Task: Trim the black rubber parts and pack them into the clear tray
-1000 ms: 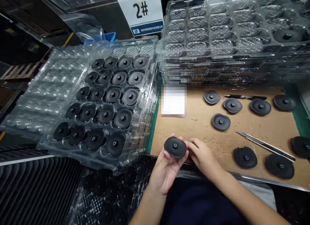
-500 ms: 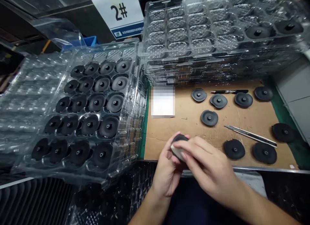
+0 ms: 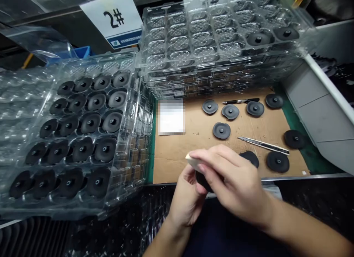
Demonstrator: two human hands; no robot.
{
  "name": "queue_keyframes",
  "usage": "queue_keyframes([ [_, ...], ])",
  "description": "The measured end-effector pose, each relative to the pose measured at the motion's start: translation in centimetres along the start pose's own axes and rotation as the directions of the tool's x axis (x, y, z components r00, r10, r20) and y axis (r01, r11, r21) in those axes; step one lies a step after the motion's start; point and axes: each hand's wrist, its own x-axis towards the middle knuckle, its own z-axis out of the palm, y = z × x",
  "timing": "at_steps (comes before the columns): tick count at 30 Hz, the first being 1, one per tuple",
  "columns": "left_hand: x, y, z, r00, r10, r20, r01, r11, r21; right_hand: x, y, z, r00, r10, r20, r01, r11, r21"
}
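Note:
My left hand [image 3: 182, 201] is closed around a black plastic disc [image 3: 203, 180], held above the cardboard's front edge. My right hand [image 3: 238, 183] pinches a small cream-white block [image 3: 193, 162] between thumb and fingers, over the top of that disc. Whether the block touches the disc is hidden by the fingers. Past my hands, several similar black discs with a central stub, such as the nearest full one [image 3: 221, 131], lie apart on the cardboard sheet [image 3: 177, 153]. One disc [image 3: 250, 159] is partly covered by my right hand.
At left, a clear tray [image 3: 114, 168] tops a stack and holds rows of black discs. Another clear tray stack [image 3: 155, 61] stands at the back, with two discs at its right. A craft knife [image 3: 262, 145], a pen [image 3: 240, 101] and a white blurred square [image 3: 171, 118] lie on the cardboard.
The view has swung to the right, so the bench appears shifted left. The white block has risen to the disc's upper edge, and the disc is now more hidden behind my right fingers.

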Motion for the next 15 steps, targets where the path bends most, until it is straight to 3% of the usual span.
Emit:
queue_keyframes([
  [2, -0.1, 0.0, 0.2, 0.999, 0.0, 0.038, 0.0, 1.0, 0.003, -0.4, -0.1, -0.4, 0.998, -0.054, -0.022, 0.054, 0.999, 0.01],
  [5, -0.1, -0.1, 0.3, 0.999, 0.004, 0.049, -0.005, 1.0, 0.004, -1.1, -0.1, -1.0, 0.99, 0.028, 0.137, -0.038, 0.997, 0.071],
  [6, -0.1, -0.2, 0.4, 0.999, 0.0, 0.045, -0.001, 1.0, 0.008, -1.1, -0.1, -1.2, 0.988, 0.059, 0.141, -0.068, 0.996, 0.064],
  [9, 0.0, -0.5, 1.0, 0.999, -0.034, 0.035, 0.033, 0.999, 0.038, -1.0, 0.0, -1.6, 1.0, -0.003, -0.018, 0.002, 1.0, -0.017],
  [11, 0.0, -0.6, 1.4, 0.998, -0.055, 0.042, 0.054, 0.998, 0.043, -1.3, 0.0, -1.8, 0.995, -0.092, -0.046, 0.09, 0.995, -0.041],
  [13, -0.1, -0.5, 1.7, 0.995, -0.074, 0.065, 0.072, 0.997, 0.029, -1.9, 0.0, -2.4, 0.994, -0.094, 0.051, 0.095, 0.995, -0.018],
  [15, -0.2, -0.5, 2.1, 0.994, -0.089, 0.067, 0.089, 0.996, 0.004, -2.7, -0.1, -3.2, 0.992, -0.017, 0.125, 0.022, 0.999, -0.04],
])
